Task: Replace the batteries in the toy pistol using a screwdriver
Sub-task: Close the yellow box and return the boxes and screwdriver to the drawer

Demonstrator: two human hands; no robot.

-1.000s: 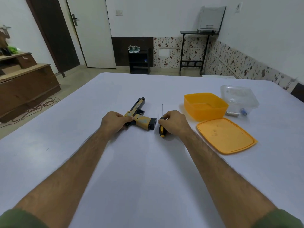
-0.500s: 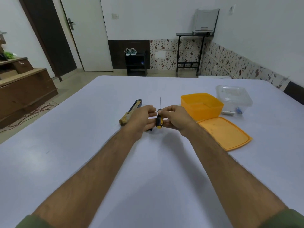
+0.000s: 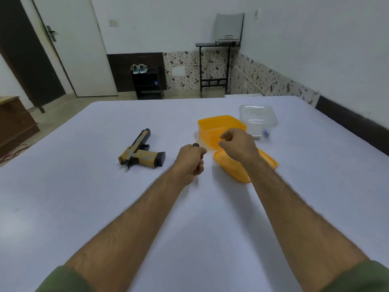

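- Left hand (image 3: 190,160) grips the screwdriver (image 3: 198,134), shaft pointing toward the table's far edge
- Right hand (image 3: 237,144) hovers, fingers curled, holding nothing
- Toy pistol (image 3: 140,151) lies untouched left of both hands

toy pistol (image 3: 141,153) flanks: bare | right: orange box (image 3: 219,127), lid (image 3: 267,163)

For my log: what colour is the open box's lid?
Orange lid, flat on the table, head view.
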